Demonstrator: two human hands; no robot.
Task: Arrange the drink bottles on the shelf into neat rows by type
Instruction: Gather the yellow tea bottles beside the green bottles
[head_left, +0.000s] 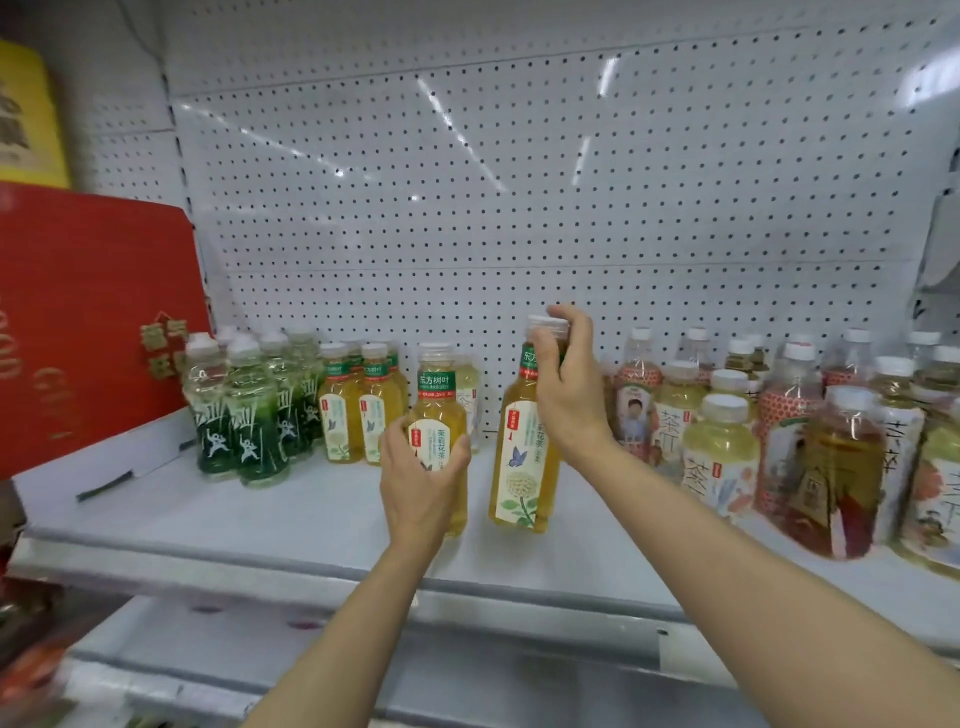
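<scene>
My left hand (421, 480) wraps the body of a yellow jasmine tea bottle (438, 395) standing on the white shelf (291, 514). My right hand (569, 395) grips the neck of a second jasmine tea bottle (522, 457), which tilts slightly just right of the first. A short row of the same jasmine tea bottles (358, 410) stands behind to the left. Green-labelled clear bottles (249, 415) form rows at the far left. A mixed cluster of pale and reddish tea bottles (779, 431) crowds the right side.
A red box (88, 317) stands at the left end of the shelf, a yellow pack (28, 114) above it. White pegboard (519, 197) backs the shelf. A lone pale bottle (469, 387) stands behind the held ones. A lower shelf edge (467, 670) shows below.
</scene>
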